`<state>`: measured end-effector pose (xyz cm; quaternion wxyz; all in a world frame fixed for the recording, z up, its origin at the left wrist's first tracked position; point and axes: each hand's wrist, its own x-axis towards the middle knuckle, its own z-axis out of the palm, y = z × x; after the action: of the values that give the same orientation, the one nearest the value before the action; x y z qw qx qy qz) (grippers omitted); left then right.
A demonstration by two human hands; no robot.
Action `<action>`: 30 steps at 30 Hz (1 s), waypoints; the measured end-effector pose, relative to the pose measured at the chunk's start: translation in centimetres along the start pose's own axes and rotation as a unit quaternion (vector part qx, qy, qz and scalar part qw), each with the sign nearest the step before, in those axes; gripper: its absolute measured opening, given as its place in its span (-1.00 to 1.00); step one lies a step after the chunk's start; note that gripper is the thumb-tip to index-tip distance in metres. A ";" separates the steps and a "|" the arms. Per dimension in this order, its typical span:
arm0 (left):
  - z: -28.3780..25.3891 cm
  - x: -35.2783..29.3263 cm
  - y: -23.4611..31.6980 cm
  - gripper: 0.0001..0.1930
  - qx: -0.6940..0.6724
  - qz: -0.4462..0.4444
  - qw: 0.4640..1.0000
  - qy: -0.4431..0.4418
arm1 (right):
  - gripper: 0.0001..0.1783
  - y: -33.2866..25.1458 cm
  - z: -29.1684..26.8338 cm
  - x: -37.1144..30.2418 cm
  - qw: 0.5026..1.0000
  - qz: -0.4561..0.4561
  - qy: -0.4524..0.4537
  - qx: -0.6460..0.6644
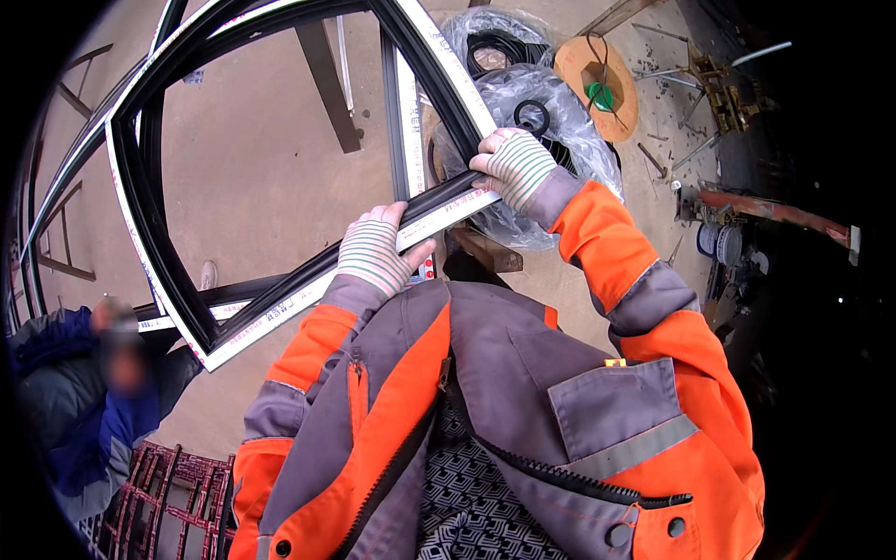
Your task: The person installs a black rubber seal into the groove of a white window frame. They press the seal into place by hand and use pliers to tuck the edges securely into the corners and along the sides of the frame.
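The white frame (452, 70) with its black seal strip (448, 194) lies ahead of the body and mostly off to the left, with its near rail (271, 320) passing through both hands; that rail's long axis slants from a lower-left corner up to a right-hand corner, so the right hand (518, 168) sits at the corner where the sloping side comes down, while the left hand (378, 247) is partway along the same rail, closer to the waist; the left hand is curled round the rail, fingers over the dark strip and thumb on the white face's near side; the right hand is also closed on the frame, its fingertips bent over the strip's end, though how hard either presses I cannot tell; the rail's underside is hidden, as are parts of the fingers beneath it; the frame's top runs out of view at the upper edge, and what bears its weight is hard to make out; at the lower left a co-worker (89, 420) is partly blurred, and whether that person touches the frame cannot be told; plastic-wrapped coils (569, 117) lie beyond the right hand on the floor (271, 168); farther right, the surroundings sink into darkness.
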<state>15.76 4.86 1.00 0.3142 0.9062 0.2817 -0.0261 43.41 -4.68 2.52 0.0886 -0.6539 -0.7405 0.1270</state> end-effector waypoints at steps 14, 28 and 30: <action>2.2 4.7 3.2 -0.61 -0.032 0.017 0.999 0.036 | -0.70 3.8 -1.4 -2.4 0.977 0.122 0.062 0.163; 3.2 5.7 4.2 -0.66 -0.024 0.012 0.996 0.086 | -0.71 9.5 -0.3 -2.0 0.961 0.073 -0.067 0.258; 3.5 6.6 5.5 -0.65 -0.035 0.000 0.996 0.081 | -0.74 9.3 -0.3 -2.2 0.959 0.064 -0.048 0.271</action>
<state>24.63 2.56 -0.27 0.3219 0.8938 0.3069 0.0568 52.58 -5.82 0.05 0.2186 -0.6445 -0.6386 0.3591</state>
